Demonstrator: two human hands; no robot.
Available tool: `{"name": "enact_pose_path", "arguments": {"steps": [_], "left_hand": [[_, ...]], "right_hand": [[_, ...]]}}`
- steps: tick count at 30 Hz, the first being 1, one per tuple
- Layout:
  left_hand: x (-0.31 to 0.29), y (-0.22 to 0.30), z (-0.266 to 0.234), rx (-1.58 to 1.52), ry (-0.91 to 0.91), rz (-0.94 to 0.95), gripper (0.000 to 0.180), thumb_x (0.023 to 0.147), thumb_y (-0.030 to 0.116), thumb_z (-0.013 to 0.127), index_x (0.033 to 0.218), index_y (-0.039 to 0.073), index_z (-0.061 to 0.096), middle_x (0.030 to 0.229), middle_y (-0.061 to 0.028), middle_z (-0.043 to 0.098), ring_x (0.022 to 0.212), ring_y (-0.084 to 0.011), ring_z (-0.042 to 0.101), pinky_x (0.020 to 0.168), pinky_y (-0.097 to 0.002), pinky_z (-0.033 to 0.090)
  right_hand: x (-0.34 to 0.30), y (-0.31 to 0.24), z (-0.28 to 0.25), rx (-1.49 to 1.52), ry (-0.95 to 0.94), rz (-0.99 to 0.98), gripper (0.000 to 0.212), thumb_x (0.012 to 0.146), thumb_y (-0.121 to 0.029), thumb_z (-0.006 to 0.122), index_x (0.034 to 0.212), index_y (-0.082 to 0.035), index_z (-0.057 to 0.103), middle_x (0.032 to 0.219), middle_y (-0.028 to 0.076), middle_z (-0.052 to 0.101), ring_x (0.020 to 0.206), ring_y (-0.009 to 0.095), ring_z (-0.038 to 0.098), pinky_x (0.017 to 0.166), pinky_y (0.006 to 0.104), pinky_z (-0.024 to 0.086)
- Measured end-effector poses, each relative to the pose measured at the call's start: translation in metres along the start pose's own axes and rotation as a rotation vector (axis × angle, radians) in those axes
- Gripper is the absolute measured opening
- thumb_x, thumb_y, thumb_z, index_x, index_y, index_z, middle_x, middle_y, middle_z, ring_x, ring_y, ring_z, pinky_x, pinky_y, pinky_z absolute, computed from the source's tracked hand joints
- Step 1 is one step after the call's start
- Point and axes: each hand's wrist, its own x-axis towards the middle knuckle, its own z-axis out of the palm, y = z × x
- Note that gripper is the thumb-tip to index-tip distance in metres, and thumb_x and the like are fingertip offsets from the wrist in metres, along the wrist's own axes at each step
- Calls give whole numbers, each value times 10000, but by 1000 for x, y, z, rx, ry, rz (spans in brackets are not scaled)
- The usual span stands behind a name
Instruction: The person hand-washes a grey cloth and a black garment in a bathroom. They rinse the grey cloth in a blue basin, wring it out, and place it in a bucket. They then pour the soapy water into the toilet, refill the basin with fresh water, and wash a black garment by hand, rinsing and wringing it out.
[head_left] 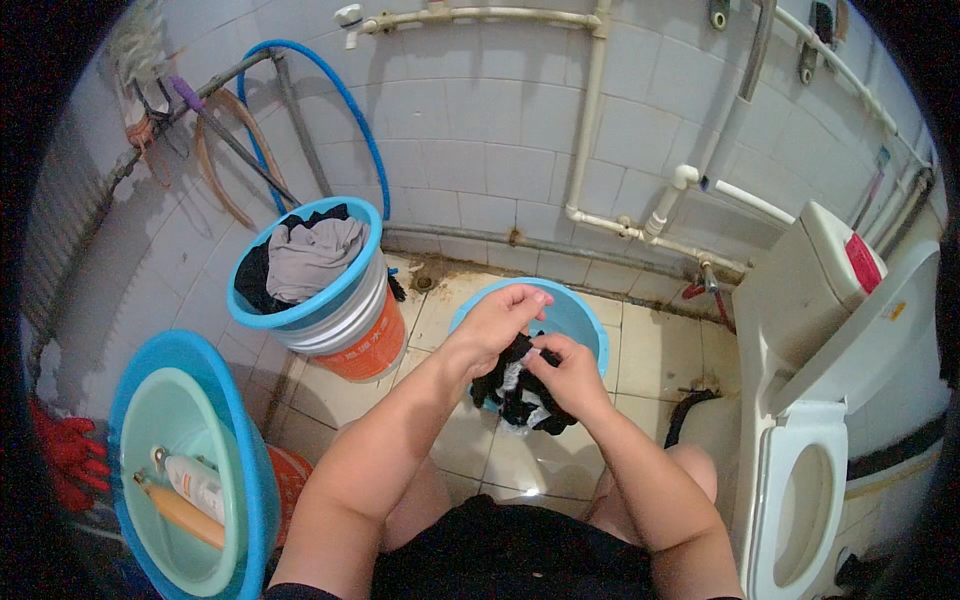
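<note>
A wet-looking bundle of black and white cloth (pixel 518 395) hangs over the near rim of a light blue basin (pixel 590 335) on the floor. My right hand (pixel 572 378) grips the bundle's upper right side, its thumb and fingers bent onto the fabric. Just above and to the left, my left hand (pixel 508 318) is over the basin, its fingers curled together. The cloth's top edge lies close beneath the left palm; whether those fingers hold any of it is hidden. Part of the basin's inside shows beyond the hands.
Left, a white-and-orange bucket (pixel 365 335) bears a blue basin of grey and black clothes (pixel 318 255). Nearer, a pale green basin (pixel 180 385) holds bottles. A toilet (pixel 765 500) stands at right with its lid up. Pipes (pixel 590 120) run along the tiled wall.
</note>
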Motion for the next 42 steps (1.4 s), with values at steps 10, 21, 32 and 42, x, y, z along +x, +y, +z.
{"name": "enact_pose_path", "arguments": {"steps": [10, 21, 32, 42], "left_hand": [[-4, -2, -9, 544, -366, 185, 343, 807, 141, 619, 1112, 22, 519, 982, -53, 588, 910, -140, 542, 810, -275, 438], [1, -32, 7, 1095, -6, 280, 311, 757, 208, 547, 1015, 35, 558, 946, -174, 598, 920, -375, 548, 802, -430, 440], [11, -19, -9, 165, -337, 45, 239, 847, 210, 605, 1013, 48, 544, 899, -7, 591, 835, -95, 545, 763, -254, 441], [5, -3, -12, -143, -125, 106, 164, 855, 141, 589, 990, 80, 519, 918, 2, 575, 861, -85, 530, 774, -245, 429]], "right_hand": [[7, -2, -29, 235, 226, -32, 179, 878, -203, 563, 886, -27, 596, 737, -7, 569, 700, 77, 503, 652, 237, 427], [3, -15, -66, 407, 352, -112, 116, 889, -159, 555, 902, -46, 579, 822, -41, 535, 765, 49, 462, 710, 199, 375], [9, -2, -101, 659, 490, -27, 153, 914, -203, 504, 896, -58, 547, 780, -28, 545, 692, 67, 485, 648, 221, 403], [6, -4, -88, 478, 314, 84, 194, 904, -259, 524, 948, -74, 561, 779, -29, 501, 715, 69, 438, 664, 216, 386]]}}
